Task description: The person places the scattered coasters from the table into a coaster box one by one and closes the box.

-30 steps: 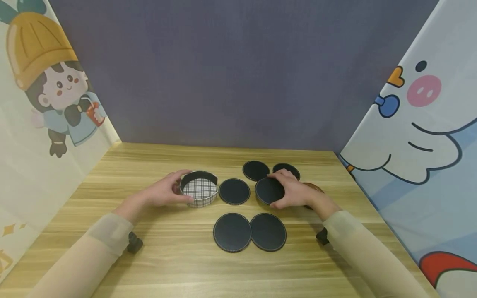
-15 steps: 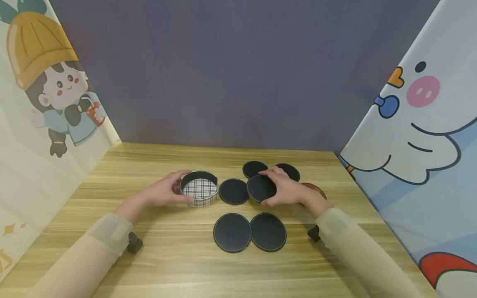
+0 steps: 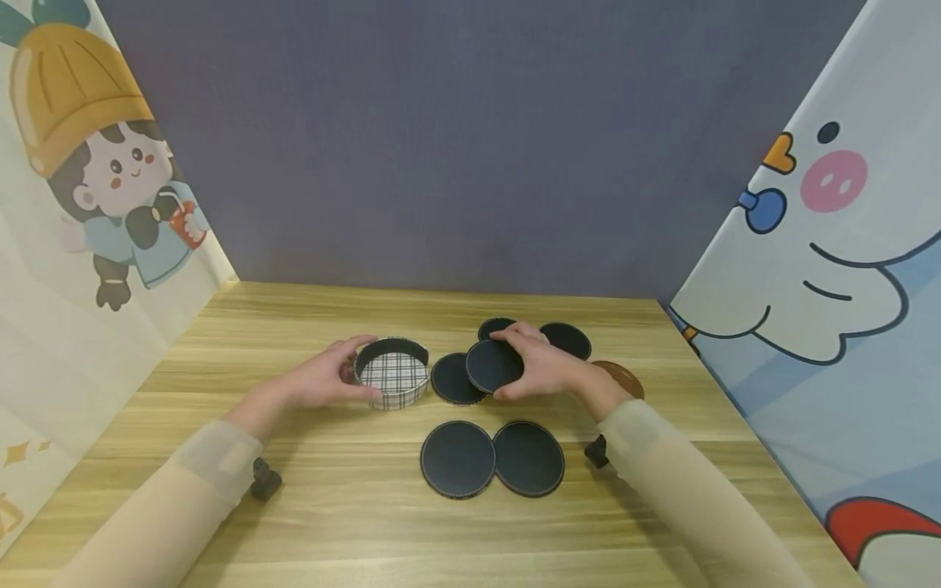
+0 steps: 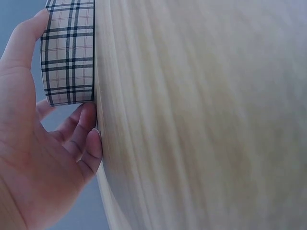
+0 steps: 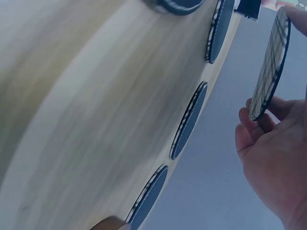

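Observation:
My left hand (image 3: 344,374) grips the wall of a round plaid holder (image 3: 393,374) standing on the wooden table (image 3: 294,506). In the left wrist view my thumb and fingers (image 4: 88,124) wrap the holder's plaid wall (image 4: 69,48). My right hand (image 3: 518,366) pinches a dark round coaster (image 3: 492,365) by its rim, held just above the table a little right of the holder. In the right wrist view the held coaster (image 5: 271,62) shows a plaid underside, with my right hand (image 5: 268,148) below it.
Dark coasters lie flat on the table: one (image 3: 448,382) partly under the held one, two behind (image 3: 566,339), two side by side in front (image 3: 458,457). A brown disc (image 3: 623,378) lies behind my right wrist. Cartoon panels wall both sides.
My right hand has lifted the dark coaster off the table and carried it left, over the neighbouring coaster toward the plaid holder. My left hand has kept still on the holder.

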Action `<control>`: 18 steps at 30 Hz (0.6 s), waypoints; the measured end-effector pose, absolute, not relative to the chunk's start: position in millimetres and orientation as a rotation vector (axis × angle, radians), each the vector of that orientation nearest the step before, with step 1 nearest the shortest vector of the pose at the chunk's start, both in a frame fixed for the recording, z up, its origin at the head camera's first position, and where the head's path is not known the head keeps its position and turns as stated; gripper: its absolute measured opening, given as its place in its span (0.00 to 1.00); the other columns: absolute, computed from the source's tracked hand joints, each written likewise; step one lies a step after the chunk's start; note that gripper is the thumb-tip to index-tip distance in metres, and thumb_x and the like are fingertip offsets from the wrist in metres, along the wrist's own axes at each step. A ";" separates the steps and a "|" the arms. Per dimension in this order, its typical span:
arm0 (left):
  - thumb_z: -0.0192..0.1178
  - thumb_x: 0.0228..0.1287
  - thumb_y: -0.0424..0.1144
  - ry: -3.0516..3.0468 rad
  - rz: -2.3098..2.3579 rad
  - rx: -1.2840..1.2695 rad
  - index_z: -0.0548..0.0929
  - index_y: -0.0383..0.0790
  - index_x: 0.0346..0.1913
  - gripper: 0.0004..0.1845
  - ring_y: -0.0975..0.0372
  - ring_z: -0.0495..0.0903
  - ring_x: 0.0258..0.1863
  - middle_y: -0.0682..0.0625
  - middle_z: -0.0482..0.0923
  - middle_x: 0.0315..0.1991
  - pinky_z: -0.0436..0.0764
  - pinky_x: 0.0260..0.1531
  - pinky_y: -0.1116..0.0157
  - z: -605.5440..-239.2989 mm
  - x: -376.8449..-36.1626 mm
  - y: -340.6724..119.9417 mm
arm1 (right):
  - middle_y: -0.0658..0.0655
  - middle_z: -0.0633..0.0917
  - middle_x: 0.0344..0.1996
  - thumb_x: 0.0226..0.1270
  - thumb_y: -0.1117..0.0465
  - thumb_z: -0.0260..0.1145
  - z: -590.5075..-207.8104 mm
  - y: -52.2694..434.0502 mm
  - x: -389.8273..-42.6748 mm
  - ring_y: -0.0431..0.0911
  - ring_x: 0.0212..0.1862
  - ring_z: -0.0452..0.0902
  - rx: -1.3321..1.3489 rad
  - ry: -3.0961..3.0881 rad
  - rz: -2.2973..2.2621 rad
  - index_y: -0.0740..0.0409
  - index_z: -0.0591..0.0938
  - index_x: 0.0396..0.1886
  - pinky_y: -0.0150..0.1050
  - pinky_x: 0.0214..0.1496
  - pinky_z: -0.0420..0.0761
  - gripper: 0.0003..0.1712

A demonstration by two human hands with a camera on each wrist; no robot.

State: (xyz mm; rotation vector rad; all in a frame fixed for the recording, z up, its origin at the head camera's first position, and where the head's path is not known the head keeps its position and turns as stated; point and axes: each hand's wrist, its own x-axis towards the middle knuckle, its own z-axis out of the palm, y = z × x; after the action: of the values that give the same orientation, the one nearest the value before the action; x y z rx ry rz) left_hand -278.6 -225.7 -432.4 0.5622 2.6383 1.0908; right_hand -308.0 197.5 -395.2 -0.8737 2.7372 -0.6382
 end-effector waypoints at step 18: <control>0.82 0.61 0.57 2.667 1.079 0.593 0.56 0.44 0.88 0.61 0.46 0.83 0.58 0.31 0.72 0.66 0.85 0.63 0.40 -434.0 -279.3 -227.6 | 0.59 0.67 0.79 0.55 0.37 0.81 -385.2 153.9 -316.4 0.59 0.76 0.62 -0.943 2.735 -0.619 0.49 0.66 0.87 0.64 0.73 0.72 0.62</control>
State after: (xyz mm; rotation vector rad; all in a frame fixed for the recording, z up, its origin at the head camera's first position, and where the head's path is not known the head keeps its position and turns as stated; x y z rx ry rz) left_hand -279.3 -227.6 -434.0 0.5934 2.6675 1.0790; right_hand -316.4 153.9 -385.2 -0.9425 2.7355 -0.6193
